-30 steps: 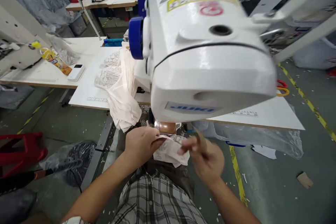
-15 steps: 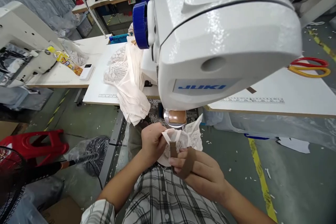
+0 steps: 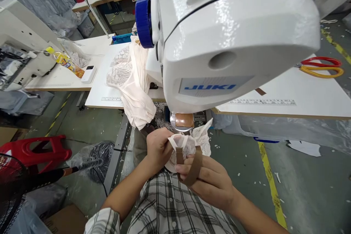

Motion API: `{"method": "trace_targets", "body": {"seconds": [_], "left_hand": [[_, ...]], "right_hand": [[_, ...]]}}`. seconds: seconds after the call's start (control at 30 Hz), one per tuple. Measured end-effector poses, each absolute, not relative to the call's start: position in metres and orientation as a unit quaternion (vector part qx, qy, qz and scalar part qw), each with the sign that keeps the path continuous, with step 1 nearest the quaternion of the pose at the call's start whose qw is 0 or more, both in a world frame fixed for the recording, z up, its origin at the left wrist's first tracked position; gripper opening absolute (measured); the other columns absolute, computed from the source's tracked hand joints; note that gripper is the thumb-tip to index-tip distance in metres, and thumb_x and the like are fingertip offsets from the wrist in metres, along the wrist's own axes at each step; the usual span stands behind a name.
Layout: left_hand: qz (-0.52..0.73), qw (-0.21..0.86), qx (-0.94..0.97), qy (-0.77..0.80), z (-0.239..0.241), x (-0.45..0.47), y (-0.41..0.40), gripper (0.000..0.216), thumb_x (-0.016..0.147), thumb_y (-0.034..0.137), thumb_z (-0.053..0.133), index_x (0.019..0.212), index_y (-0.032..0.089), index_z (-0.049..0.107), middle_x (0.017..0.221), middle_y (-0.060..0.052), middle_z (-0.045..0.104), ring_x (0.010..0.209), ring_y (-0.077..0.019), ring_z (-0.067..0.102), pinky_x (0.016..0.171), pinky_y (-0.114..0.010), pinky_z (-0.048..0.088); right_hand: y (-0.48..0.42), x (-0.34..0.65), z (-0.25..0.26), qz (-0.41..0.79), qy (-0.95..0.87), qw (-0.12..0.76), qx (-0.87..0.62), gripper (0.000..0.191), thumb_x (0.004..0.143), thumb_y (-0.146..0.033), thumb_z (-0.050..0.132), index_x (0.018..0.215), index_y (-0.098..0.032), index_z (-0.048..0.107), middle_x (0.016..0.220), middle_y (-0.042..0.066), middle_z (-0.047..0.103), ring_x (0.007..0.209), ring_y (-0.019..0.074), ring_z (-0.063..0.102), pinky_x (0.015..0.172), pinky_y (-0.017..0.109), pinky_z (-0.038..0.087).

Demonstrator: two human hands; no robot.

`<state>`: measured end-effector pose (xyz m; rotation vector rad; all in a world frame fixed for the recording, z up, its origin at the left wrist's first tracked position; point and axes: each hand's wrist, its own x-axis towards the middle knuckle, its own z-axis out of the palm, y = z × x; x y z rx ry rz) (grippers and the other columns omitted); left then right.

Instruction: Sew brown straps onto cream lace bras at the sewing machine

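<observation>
While the left hand (image 3: pixel 158 148) pinches the lace garment (image 3: pixel 189 144), the right hand (image 3: pixel 212 178), at four o'clock, pinches a brown strip (image 3: pixel 195 167). Seemingly light and soft, the garment, best edge-held, sits at the sewing machine's (image 3: pixel 238 40) seven o'clock

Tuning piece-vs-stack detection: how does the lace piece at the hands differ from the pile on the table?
Amount: the lace piece looks like one item; the garment pile is many layers.
Place: the lace piece is in the left hand; the garment pile lies on the white table, drooping over its front edge.
Shared: both are pale and show lace.
</observation>
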<state>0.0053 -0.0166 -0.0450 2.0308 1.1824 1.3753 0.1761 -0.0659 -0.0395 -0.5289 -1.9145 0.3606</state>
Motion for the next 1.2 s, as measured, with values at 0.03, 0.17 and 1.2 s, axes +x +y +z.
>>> {"method": "trace_targets", "body": {"seconds": [0.03,0.17,1.2], "left_hand": [[0.491,0.209,0.730,0.427,-0.045,0.005,-0.017,0.026,0.093,0.019,0.062,0.068,0.017,0.058,0.058,0.005,0.051,0.053,-0.0064,0.043,0.050,-0.021,0.030],[0.487,0.209,0.730,0.431,-0.045,0.004,-0.018,0.026,0.093,0.020,0.062,0.068,0.017,0.058,0.058,0.005,0.050,0.054,-0.0068,0.043,0.051,-0.021,0.031],[0.353,0.797,0.244,0.426,-0.021,-0.045,-0.072,0.039,0.076,0.050,0.080,0.084,0.012,0.078,0.077,-0.008,0.076,0.066,-0.0176,0.069,0.062,-0.024,0.054]], "right_hand": [[-0.066,0.176,-0.040,0.154,-0.805,0.530,-0.218,0.016,0.086,-0.003,0.065,0.098,-0.013,0.067,0.102,0.007,0.077,0.105,0.0128,0.070,0.110,0.026,0.053],[-0.069,0.177,-0.043,0.187,-0.800,0.518,-0.240,0.024,0.087,-0.003,0.062,0.103,-0.021,0.068,0.111,0.002,0.076,0.109,0.0111,0.070,0.109,0.021,0.052],[-0.030,0.242,-0.196,0.690,-0.551,0.259,-0.392,0.064,0.079,-0.070,0.065,0.114,-0.017,0.061,0.110,0.011,0.067,0.097,0.0210,0.063,0.085,0.034,0.053]]}}
